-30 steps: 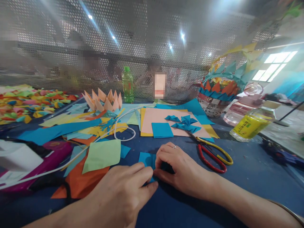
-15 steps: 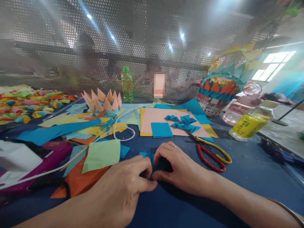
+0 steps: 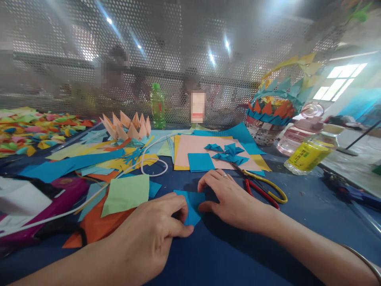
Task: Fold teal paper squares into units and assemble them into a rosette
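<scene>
Dark blue tabletop (image 3: 244, 260) beneath mixed coloured paper, with a perforated screen (image 3: 166, 31) along the far side. Near centre: a small, partly folded blue sheet (image 3: 195, 201), flat on the tabletop between both hands, visible creases across its face. Left hand (image 3: 149, 230): over the sheet's left part, fingers curled well in, thumb along the near edge; fingertips partly hidden, hence impossible to tell whether pinching the paper or merely pressing on it. Right hand (image 3: 239, 200): half open and arched, thumb and forefinger clearly apart, thumb tip at the sheet's right edge, nothing visibly gripped. Beyond, on a pink sheet (image 3: 193, 143): a flat blue square (image 3: 201, 162) at left and folded blue pieces (image 3: 230, 153) at right. To the right: scissors (image 3: 258, 176) with yellow and red handles, partly behind the right hand. To the left: a light green square (image 3: 126, 194) overlapping an orange sheet (image 3: 98, 226). Step in hand, as judged: folding and creasing of the small blue sheet. Called for next, also as judged: steadying with the left, careful matching of edges with the right, then firm fingertip pressure along the crease, without skewing the layers.
</scene>
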`<state>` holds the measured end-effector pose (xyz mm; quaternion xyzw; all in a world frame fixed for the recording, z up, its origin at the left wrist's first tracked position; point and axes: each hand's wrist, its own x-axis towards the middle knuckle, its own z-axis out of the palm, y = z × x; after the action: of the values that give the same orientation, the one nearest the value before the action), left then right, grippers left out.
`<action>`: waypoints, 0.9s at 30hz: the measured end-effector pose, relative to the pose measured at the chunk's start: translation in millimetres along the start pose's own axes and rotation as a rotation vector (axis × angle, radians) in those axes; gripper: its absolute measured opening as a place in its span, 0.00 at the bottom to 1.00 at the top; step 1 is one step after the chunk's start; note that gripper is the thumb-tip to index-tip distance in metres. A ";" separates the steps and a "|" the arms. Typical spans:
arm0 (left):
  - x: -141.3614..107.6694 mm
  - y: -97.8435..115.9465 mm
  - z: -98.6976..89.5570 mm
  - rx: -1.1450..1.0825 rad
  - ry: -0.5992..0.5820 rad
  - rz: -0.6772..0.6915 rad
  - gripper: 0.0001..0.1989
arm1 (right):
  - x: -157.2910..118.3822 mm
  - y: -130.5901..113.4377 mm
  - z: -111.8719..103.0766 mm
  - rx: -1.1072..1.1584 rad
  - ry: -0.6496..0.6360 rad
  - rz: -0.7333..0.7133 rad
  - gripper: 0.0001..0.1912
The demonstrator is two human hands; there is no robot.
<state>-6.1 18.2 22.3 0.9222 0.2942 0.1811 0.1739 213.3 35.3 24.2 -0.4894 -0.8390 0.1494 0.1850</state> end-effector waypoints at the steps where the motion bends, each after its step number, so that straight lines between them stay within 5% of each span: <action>1: -0.5 -1.9 0.9 -0.006 0.010 0.014 0.18 | -0.6 -0.5 -0.2 0.002 0.019 -0.012 0.12; 7: -0.3 -8.4 -8.2 -0.038 -0.006 0.076 0.18 | -5.8 -6.5 4.0 0.164 -0.035 -0.275 0.18; 16: 8.4 -17.7 -42.0 -0.100 -0.295 0.017 0.30 | -3.8 2.3 -0.7 0.261 -0.075 -0.447 0.20; 27: 19.0 -37.2 -24.2 -0.275 -0.115 -0.006 0.08 | -2.5 7.3 -0.4 0.285 -0.056 -0.572 0.21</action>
<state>-20.1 63.4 31.9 0.8976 0.2589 0.1660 0.3157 220.2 36.6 21.0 -0.1987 -0.9180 0.2207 0.2630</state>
